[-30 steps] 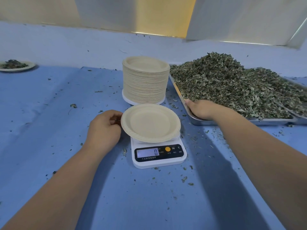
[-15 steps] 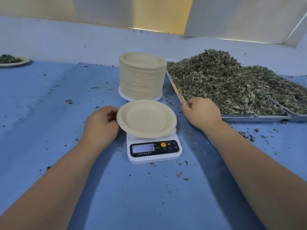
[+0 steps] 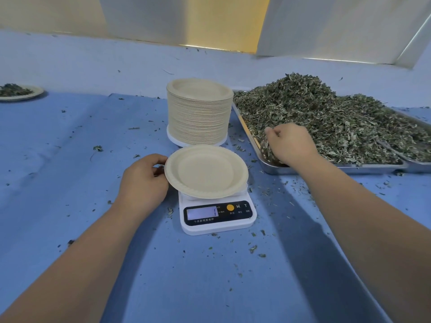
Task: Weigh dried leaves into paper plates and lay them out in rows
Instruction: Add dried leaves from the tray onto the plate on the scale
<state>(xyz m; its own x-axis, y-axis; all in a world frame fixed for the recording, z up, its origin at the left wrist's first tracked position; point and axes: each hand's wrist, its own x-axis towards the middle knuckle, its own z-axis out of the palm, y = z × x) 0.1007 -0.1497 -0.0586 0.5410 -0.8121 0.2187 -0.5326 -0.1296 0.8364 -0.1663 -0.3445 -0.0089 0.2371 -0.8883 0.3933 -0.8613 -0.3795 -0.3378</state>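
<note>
A round beige paper plate (image 3: 206, 171) is seated on a white digital kitchen scale (image 3: 218, 216), between the two hands. Its left rim is gripped by the left hand (image 3: 142, 180), whose thumb and fingers are curled round the edge. The plate is seen to be empty. The scale's lit display is turned toward the person, but its reading cannot be made out.

To the right of the plate, the right hand (image 3: 289, 145) is sunk into the near left corner of a shallow steel tray (image 3: 338, 167), and a clump of leaves (image 3: 267, 150) is held in its curled fingers. The tray is filled with a heap of dried green leaves (image 3: 326, 117), piled high beyond and to the right of that hand. A second steel tray (image 3: 417, 163) is glimpsed further right, just beside the first, and is also loaded with leaves.

Just beyond the plate, ahead of the left hand, a tall stack of beige paper plates (image 3: 198, 113) is stood upright on a white round base. Far to the left of the left hand, well apart from everything else, a paper plate filled with dark leaves (image 3: 19, 92) is set down. Everything is laid on a blue cloth (image 3: 70, 159), over which leaf crumbs are scattered, thickest around the scale and in front of the tray.
</note>
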